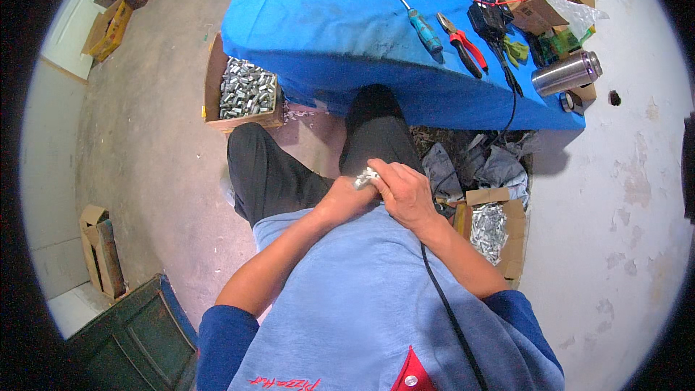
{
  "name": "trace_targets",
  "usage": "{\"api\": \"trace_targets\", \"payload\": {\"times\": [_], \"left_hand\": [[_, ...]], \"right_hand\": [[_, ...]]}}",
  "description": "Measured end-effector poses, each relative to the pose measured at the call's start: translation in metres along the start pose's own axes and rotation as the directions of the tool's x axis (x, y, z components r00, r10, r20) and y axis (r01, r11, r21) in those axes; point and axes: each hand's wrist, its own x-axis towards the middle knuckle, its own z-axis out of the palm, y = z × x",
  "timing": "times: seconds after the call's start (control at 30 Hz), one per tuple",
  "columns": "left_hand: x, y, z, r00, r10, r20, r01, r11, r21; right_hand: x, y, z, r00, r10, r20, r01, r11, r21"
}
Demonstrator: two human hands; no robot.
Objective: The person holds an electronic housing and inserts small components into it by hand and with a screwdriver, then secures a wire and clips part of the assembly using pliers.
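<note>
Above my lap, my two hands meet. My left hand [346, 200] is closed around several small silvery metal pieces [367, 177], which show at the top of its grip. From the right, my right hand [405, 190] reaches over, its thumb and fingers bent against the same pieces. How many pieces each hand holds is hidden. An open cardboard box [214, 81] full of short metal cylinders [247, 88] stands left of my knees. By my right side is another cardboard box [515, 232] with paler small metal parts [489, 233].
A blue-covered table [311, 7] stands ahead, bearing a screwdriver [424, 30], red-handled pliers [463, 45], a black power adapter [490, 20] and a steel flask [567, 74]. A black cable [452, 311] runs down my front. Grey cloth [499, 170] lies under the table.
</note>
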Motion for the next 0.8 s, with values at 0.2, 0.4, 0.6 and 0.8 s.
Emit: {"api": "trace_targets", "payload": {"times": [0.2,0.4,0.6,0.8], "left_hand": [[-0.004,0.005,0.003,1.0,0.009,-0.008,-0.009,0.999,0.036],[-0.006,-0.002,0.003,0.995,0.087,-0.052,-0.084,0.995,0.055],[0.0,-0.001,0.014,0.989,0.142,-0.03,-0.135,0.976,0.171],[-0.008,0.012,0.017,0.986,0.163,-0.039,-0.151,0.965,0.214]], "right_hand": [[-0.034,0.031,-0.024,0.965,0.156,-0.209,-0.143,0.987,0.074],[-0.165,0.179,-0.081,0.636,0.393,-0.664,-0.718,0.617,-0.323],[-0.116,0.12,-0.105,0.62,0.677,-0.396,-0.63,0.731,0.262],[-0.027,0.01,-0.017,0.891,0.37,0.264,-0.444,0.583,0.68]]}}
